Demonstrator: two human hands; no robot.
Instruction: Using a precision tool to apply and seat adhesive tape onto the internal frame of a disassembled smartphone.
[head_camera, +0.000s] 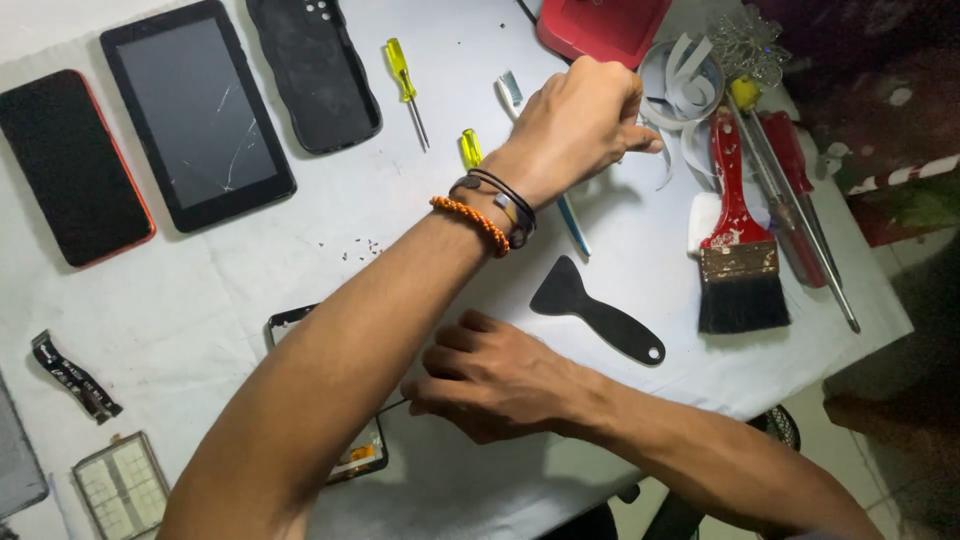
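Below, the right hand (490, 385) pinched a thin tool against the opened phone (350, 455) at the table (500, 490) edge; the left hand (585, 115), loosely curled, held nothing discernible. Crossed arms risked nudging the phone off.

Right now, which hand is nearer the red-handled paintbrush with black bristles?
Left. The left hand is close beside the red-handled paintbrush; the right hand lies lower, at the opened phone frame, farther off.

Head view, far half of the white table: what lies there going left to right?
Black phone with orange edge → cracked black tablet → black phone case → yellow-handled screwdriver → left hand → red-handled paintbrush
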